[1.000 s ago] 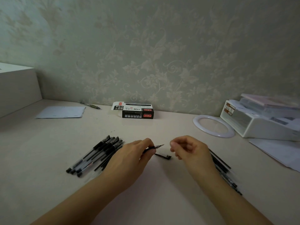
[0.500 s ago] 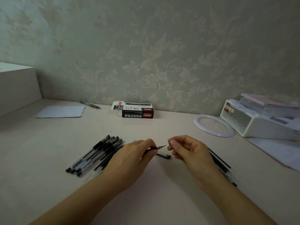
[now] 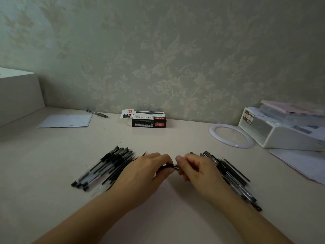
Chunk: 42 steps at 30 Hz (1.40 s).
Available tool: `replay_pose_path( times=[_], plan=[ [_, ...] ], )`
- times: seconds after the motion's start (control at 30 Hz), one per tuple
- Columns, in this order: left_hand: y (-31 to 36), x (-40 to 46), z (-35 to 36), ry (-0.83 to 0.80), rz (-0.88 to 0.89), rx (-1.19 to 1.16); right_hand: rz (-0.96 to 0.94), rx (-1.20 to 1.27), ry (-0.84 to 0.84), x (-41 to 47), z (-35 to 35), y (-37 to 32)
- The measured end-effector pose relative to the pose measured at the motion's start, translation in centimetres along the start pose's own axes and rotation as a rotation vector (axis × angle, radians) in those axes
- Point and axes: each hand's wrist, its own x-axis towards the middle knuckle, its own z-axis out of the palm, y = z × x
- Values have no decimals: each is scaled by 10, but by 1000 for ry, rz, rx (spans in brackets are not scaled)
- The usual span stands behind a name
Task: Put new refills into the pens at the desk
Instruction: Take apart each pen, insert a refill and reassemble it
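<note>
One black pen (image 3: 168,166) is gripped at the middle of the surface (image 3: 52,155) by the closed left hand (image 3: 146,175) and the closed right hand (image 3: 195,170), fingertips nearly touching.

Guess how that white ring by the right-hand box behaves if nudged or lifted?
The white ring lies flat on the desk, so it would probably slide, not roll. It looks thin and hollow-centred: likely light. Its smooth, low rim may be hard to pinch.
</note>
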Motion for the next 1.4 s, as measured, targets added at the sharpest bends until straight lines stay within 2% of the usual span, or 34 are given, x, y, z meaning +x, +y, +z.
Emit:
replay_pose_path(
  times=[0.07, 0.2, 0.4, 0.57, 0.77, 0.93, 1.1, 1.4],
  plan=[
    [0, 0, 0, -2, -2, 7, -17, -31, 14, 0, -1, 0],
    [-1, 0, -2, 15, -19, 18, -12, 98, -56, 3, -3, 1],
    [3, -1, 1, -35, 10, 17, -8, 23, -39, 3, 0, 4],
    [0, 0, -2, 4, -7, 6, -29, 81, -100, 3, -5, 4],
    [2, 0, -1, 5, -3, 4, -52, 4, -48, 2, -1, 2],
    [2, 0, -2, 26, -13, -6, -72, 10, -113, 2, -4, 6],
    [3, -1, -2, 42, -1, -1, -71, 25, -71, 2, 0, 4],
    [5, 2, -7, 112, 21, 26, -72, 48, -131, 2, -2, 2]
  ],
)
